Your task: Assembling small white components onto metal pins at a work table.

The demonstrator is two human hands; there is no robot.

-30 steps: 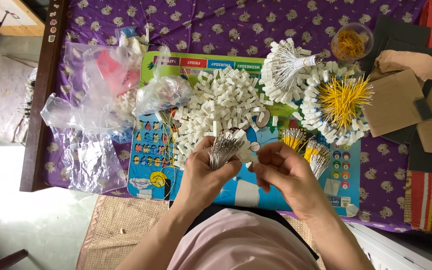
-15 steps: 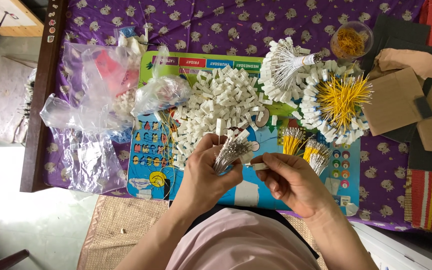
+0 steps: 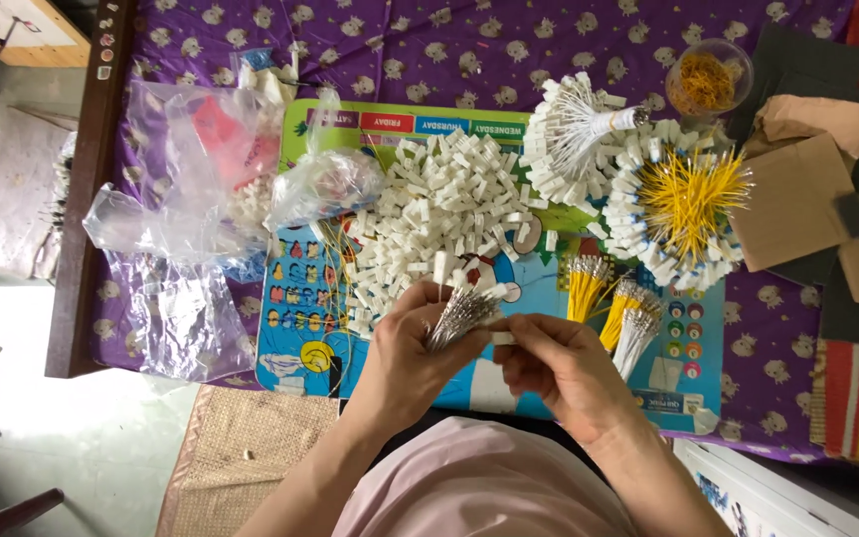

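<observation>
A bundle of white wires [image 3: 461,313] is clamped in the left hand [image 3: 412,350], a small white connector [image 3: 502,338] is pinched by the right hand [image 3: 561,366], and beyond the bundle a big heap of loose connectors [image 3: 439,214] is still left, with finished fans [image 3: 638,189] already laid to its right.

A heap of small connector housings [image 3: 439,224] lies in the middle of the play mat [image 3: 300,328], which rests on the tabletop [image 3: 469,40]. Plastic bags [image 3: 191,199] sit to its left. Right of the heap lie a fanned wire bundle [image 3: 579,134] and a ring of wired connectors [image 3: 683,204], with a bowl [image 3: 708,80] behind them. Cardboard pieces [image 3: 797,199] lie farthest right.
</observation>
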